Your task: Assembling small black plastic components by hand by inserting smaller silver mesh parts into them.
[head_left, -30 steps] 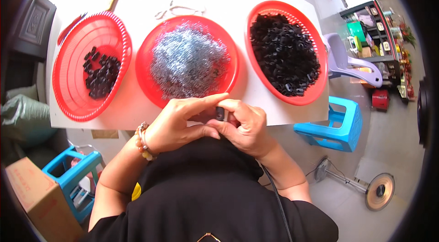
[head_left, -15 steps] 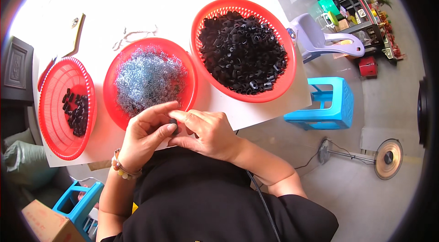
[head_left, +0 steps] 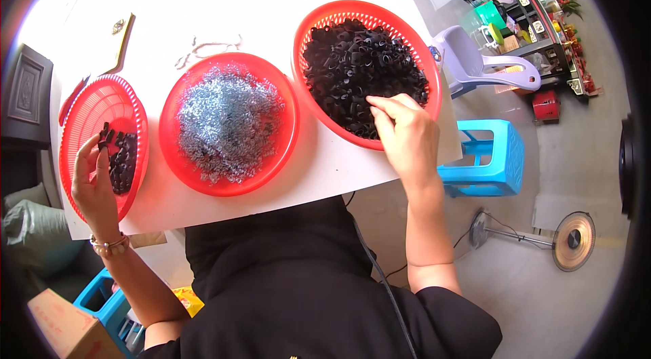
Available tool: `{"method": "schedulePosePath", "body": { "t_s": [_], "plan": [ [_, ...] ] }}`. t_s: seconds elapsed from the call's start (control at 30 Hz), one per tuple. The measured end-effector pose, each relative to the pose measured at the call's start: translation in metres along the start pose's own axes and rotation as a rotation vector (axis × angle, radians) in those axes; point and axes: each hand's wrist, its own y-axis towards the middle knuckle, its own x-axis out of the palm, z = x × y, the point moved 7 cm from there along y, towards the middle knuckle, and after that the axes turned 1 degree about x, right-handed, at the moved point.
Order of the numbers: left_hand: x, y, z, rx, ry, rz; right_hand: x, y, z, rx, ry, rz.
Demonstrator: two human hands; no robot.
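Observation:
My left hand (head_left: 95, 189) reaches over the red slotted basket (head_left: 81, 108) at the left. Between its thumb and fingertips is a small black piece (head_left: 106, 134), just above several similar dark pieces (head_left: 123, 164) lying there. My right hand (head_left: 412, 142) leans over the near right rim of the larger red basket (head_left: 319, 14), which is heaped with small black ring-like tube pieces (head_left: 359, 67). Its thumb and forefinger are pinched together at the heap's surface; whether a piece is between them is too small to tell.
Between the baskets a red round tray (head_left: 288, 149) holds a mound of shiny silvery small parts (head_left: 227, 122). The white table (head_left: 325, 179) bears a looped cord (head_left: 207, 47) farther back. Right of it stand a lilac chair (head_left: 468, 54), a blue stool (head_left: 498, 155) and a fan (head_left: 575, 240).
My hands were together in front of me around a small dark piece. They have parted: the left moved to the left basket, the right to the heaped basket.

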Motion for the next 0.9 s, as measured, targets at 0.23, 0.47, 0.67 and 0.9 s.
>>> {"method": "schedulePosePath", "body": {
  "t_s": [0.23,0.47,0.67,0.9],
  "plan": [
    [-0.009,-0.004,-0.025,-0.082,0.098,0.006,0.016,0.005,0.009,0.057,-0.101,-0.177],
    [-0.010,-0.007,-0.036,-0.177,0.163,-0.065,0.022,0.009,0.014,0.068,-0.105,-0.198],
    [-0.011,-0.007,-0.023,-0.091,0.191,0.020,0.011,0.005,0.011,0.083,0.015,-0.169],
    [0.013,-0.020,0.057,0.070,-0.237,0.082,-0.007,-0.003,-0.018,-0.055,0.121,-0.050]
  ]
}}
